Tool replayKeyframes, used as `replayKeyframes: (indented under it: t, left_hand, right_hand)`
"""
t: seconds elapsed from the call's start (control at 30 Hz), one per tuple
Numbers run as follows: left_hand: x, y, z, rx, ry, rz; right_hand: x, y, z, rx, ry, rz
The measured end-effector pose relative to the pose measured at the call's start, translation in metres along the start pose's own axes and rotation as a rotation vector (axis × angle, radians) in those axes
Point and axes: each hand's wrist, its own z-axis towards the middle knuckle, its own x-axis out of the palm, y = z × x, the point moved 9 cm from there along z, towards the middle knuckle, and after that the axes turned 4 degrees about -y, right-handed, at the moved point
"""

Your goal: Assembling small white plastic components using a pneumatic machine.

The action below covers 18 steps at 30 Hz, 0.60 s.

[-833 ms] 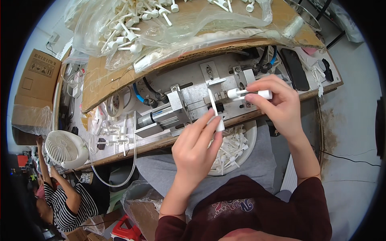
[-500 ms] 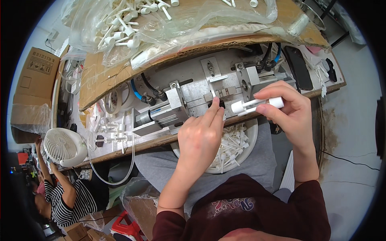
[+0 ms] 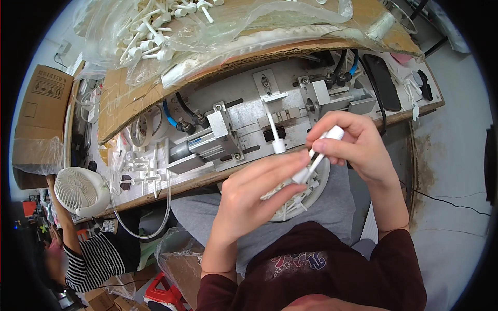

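Pinching white plastic tube (image 3: 320,150) in right hand (image 3: 358,147) | left hand (image 3: 254,194) fingertips grip its lower end, steadying it | above lap bowl (image 3: 316,189), beside counter (image 3: 207,179) jig (image 3: 228,137).

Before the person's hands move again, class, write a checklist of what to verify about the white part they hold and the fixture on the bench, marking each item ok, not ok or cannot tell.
1. Right hand grips the white tubular part: ok, fingers wrap its upper end.
2. Left hand supports the part's lower end: ok, fingertips meet it.
3. Metal fixture slot free to take a part: not ok, a white stemmed piece stands in it.
4. Supply within reach: ok, the round tray of white pieces sits on the lap.
5. Part fully assembled: cannot tell, the fingers hide the joint.
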Motion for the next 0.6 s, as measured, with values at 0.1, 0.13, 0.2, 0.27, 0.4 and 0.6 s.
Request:
replayKeyframes:
  t: [0.1,0.13,0.2,0.27,0.4,0.6]
  left_hand:
    - [-0.008,0.0,-0.009,-0.032,-0.037,0.061]
    - [-0.012,0.001,-0.011,-0.062,-0.068,0.081]
    - [-0.014,0.005,-0.012,-0.031,-0.149,0.234]
    - [-0.006,0.013,-0.014,-0.002,-0.173,0.404]
    - [0.014,0.028,-0.016,0.066,-0.1,0.717]
    - [0.016,0.034,-0.006,0.081,-0.086,0.746]
  right_hand:
    - [0.001,0.005,0.003,-0.049,-0.092,0.062]
    - [-0.004,0.01,0.005,-0.098,-0.138,0.034]
    - [-0.021,0.02,0.003,-0.195,-0.233,-0.021]
    - [-0.024,0.019,0.002,-0.199,-0.208,0.009]
    - [-0.02,0.019,-0.003,-0.286,-0.176,0.028]
    - [-0.014,0.036,-0.014,-0.299,-0.129,0.186]
